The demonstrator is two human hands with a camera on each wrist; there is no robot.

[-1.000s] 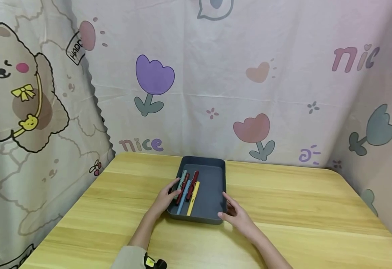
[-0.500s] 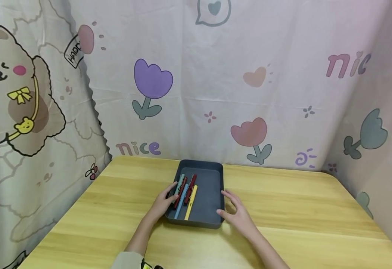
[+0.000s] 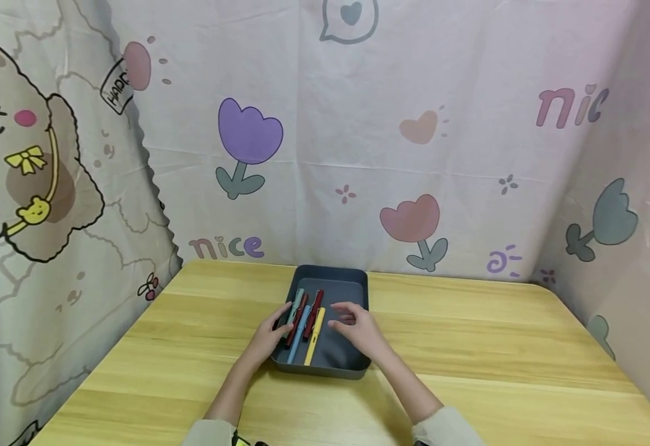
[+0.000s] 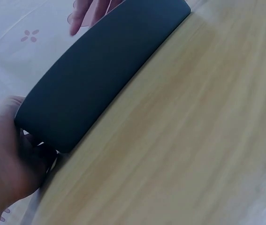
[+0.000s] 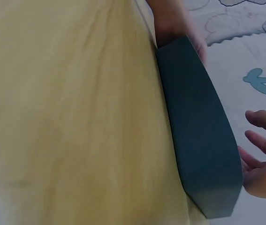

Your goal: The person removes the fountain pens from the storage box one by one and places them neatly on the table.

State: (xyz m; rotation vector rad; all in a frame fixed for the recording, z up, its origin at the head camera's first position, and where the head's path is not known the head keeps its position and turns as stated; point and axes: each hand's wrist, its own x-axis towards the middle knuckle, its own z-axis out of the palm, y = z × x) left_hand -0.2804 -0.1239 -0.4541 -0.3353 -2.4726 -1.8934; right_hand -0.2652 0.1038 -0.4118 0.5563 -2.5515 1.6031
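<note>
A dark grey rectangular tray (image 3: pixel 330 371) lies on the table, with several pens grouped in its left half. Among them are a yellow pen (image 3: pixel 314 339), a blue pen (image 3: pixel 299 334), two dark red pens (image 3: pixel 314 313) and a teal pen (image 3: pixel 298 300). My left hand (image 3: pixel 265 342) grips the tray's left side, its thumb over the rim. Above the tray's right half hovers my right hand (image 3: pixel 360 327), fingers parted and holding nothing, just right of the yellow pen. Both wrist views show mainly the tray's outer front wall (image 4: pixel 100 70); the pens are hidden there.
The light wood table (image 3: pixel 470 334) extends to both sides and in front of the tray. Behind it hangs a white curtain (image 3: pixel 314 124) with printed tulips, close to the tray's far end. More printed cloth hangs at left and right.
My right hand has left the tray's right edge and moved left, over the inside of the tray. My left hand keeps its place, and the pens lie as before.
</note>
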